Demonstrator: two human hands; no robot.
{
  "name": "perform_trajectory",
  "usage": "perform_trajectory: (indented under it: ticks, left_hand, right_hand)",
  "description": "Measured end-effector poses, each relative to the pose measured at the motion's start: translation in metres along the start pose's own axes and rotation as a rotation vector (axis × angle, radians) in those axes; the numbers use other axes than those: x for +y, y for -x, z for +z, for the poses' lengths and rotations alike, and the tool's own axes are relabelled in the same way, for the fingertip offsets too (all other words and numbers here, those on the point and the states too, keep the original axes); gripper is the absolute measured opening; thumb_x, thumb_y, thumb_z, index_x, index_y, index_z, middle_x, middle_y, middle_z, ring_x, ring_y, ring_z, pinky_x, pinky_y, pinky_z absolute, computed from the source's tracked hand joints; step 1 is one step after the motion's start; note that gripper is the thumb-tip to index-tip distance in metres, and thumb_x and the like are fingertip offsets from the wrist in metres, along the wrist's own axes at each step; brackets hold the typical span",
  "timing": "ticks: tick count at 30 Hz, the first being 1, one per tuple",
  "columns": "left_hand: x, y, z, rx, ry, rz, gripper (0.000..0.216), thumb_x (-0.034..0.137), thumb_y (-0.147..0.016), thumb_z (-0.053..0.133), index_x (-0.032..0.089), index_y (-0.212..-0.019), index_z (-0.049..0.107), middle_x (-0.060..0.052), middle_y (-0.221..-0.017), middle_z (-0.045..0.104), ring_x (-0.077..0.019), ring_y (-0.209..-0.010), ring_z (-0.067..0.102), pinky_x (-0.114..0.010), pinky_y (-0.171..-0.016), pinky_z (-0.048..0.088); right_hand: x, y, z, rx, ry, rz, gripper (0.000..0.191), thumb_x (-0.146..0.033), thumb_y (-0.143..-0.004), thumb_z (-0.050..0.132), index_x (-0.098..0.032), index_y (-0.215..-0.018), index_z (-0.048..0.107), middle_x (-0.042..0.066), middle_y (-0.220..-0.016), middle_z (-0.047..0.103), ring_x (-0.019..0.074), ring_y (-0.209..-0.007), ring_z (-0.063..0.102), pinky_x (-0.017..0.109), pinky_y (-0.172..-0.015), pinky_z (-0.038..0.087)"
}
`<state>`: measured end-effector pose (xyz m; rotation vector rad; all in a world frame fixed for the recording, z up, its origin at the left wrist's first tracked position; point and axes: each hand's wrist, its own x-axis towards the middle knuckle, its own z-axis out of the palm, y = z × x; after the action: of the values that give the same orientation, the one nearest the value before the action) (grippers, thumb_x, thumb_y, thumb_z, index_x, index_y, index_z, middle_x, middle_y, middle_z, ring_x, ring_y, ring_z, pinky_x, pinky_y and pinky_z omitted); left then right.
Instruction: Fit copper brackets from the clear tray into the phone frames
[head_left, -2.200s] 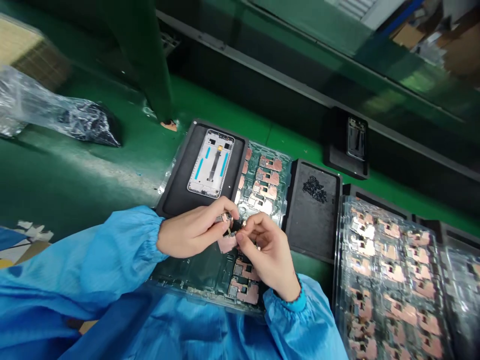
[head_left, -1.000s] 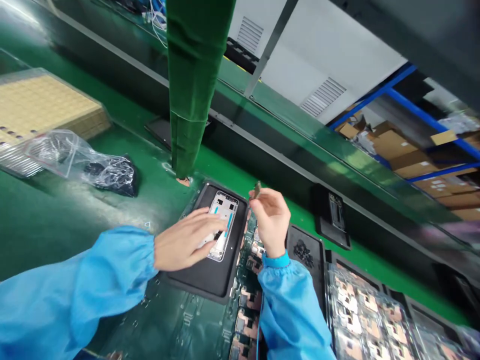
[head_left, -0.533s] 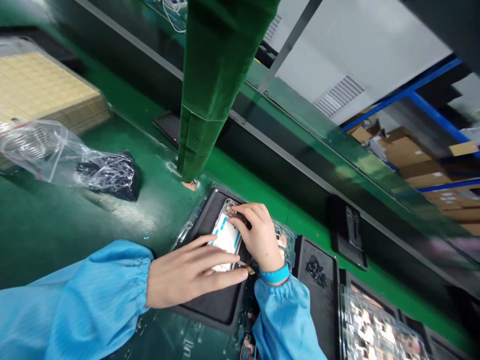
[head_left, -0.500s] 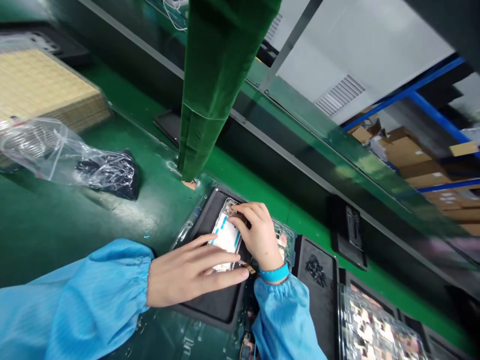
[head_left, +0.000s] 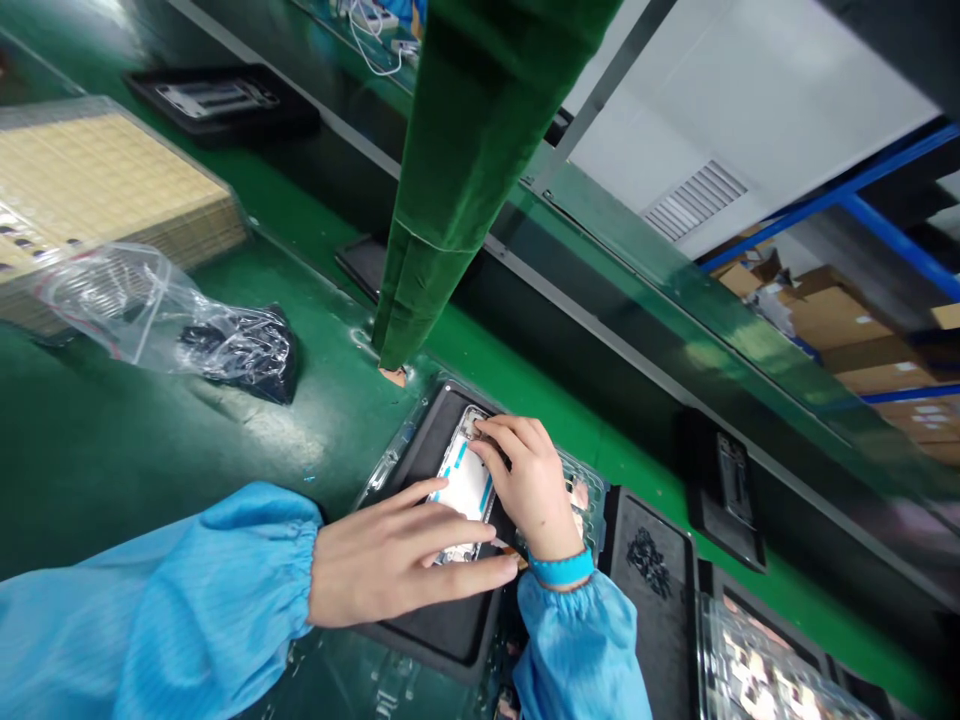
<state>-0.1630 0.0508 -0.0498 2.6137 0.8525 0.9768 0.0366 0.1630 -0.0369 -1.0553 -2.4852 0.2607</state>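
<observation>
A phone frame (head_left: 469,478) with a white middle and blue strips lies in a black tray (head_left: 431,622) in front of me. My left hand (head_left: 409,560) lies across its lower part, fingers spread and open. At the frame's upper end, my right hand (head_left: 529,480) has thumb and fingers closed together against it; anything held between them is too small or hidden to tell. A gold-coloured flex cable (head_left: 519,558) shows by my left fingertips, partly covered. My fingers hide much of the frame.
A second black tray (head_left: 651,620) with small black parts (head_left: 649,562) stands to the right, beside clear plastic trays of parts (head_left: 757,670). To the left are a bag of black pieces (head_left: 251,350) and stacked yellowish trays (head_left: 112,180). A green-wrapped post (head_left: 457,190) rises behind. Trays with phone frames (head_left: 727,490) sit on the line beyond.
The whole view has shifted, so the scene sits slightly further right and lower. Both hands keep nearly the same places on the phone frame.
</observation>
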Motion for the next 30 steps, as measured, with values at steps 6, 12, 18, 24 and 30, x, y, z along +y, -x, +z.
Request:
perform_trajectory:
  ticks: [6, 12, 18, 24, 30]
  left_hand:
    - [0.0, 0.0, 0.001, 0.007, 0.004, -0.016, 0.057, 0.0, -0.101, 0.041, 0.021, -0.154, 0.034, -0.009, -0.134, 0.067, -0.0195, -0.126, 0.062, -0.047, -0.122, 0.037]
    - [0.001, -0.001, 0.001, 0.049, 0.028, -0.015, 0.049, 0.003, -0.105, 0.035, 0.019, -0.151, 0.039, -0.009, -0.132, 0.067, -0.0195, -0.126, 0.061, -0.045, -0.123, 0.033]
    - [-0.001, -0.001, 0.001, 0.022, 0.057, -0.03, 0.05, 0.004, -0.103, 0.042, 0.019, -0.151, 0.04, -0.009, -0.135, 0.066, -0.0195, -0.127, 0.061, -0.044, -0.123, 0.035]
    - [-0.003, 0.003, 0.003, -0.029, 0.089, -0.052, 0.059, 0.003, -0.1, 0.046, 0.019, -0.156, 0.036, -0.01, -0.14, 0.063, -0.021, -0.129, 0.059, -0.047, -0.124, 0.035]
    - [-0.003, 0.003, 0.004, -0.019, 0.109, -0.055, 0.055, 0.003, -0.101, 0.045, 0.018, -0.154, 0.039, -0.01, -0.139, 0.063, -0.0213, -0.129, 0.059, -0.046, -0.124, 0.035]
  right_hand:
    - [-0.005, -0.001, 0.003, -0.014, 0.094, -0.034, 0.018, -0.022, -0.103, 0.058, -0.015, -0.112, 0.072, 0.01, -0.104, 0.074, 0.029, -0.096, 0.062, 0.045, -0.087, 0.054]
    - [-0.01, 0.002, 0.004, 0.02, 0.126, 0.006, 0.021, -0.024, -0.105, 0.055, -0.017, -0.111, 0.074, 0.01, -0.104, 0.075, 0.0275, -0.091, 0.063, 0.044, -0.084, 0.054]
    - [-0.01, 0.002, 0.006, 0.014, 0.158, -0.025, 0.025, -0.025, -0.107, 0.049, -0.019, -0.114, 0.072, 0.01, -0.107, 0.075, 0.0293, -0.095, 0.064, 0.046, -0.086, 0.053]
    - [-0.012, 0.003, 0.003, -0.045, 0.208, -0.022, 0.026, -0.021, -0.108, 0.046, -0.019, -0.119, 0.069, 0.011, -0.111, 0.073, 0.03, -0.099, 0.062, 0.046, -0.085, 0.052]
    - [-0.011, 0.006, 0.001, -0.091, 0.209, -0.029, 0.024, -0.018, -0.106, 0.05, -0.015, -0.123, 0.067, 0.012, -0.114, 0.072, 0.0302, -0.101, 0.059, 0.047, -0.087, 0.052]
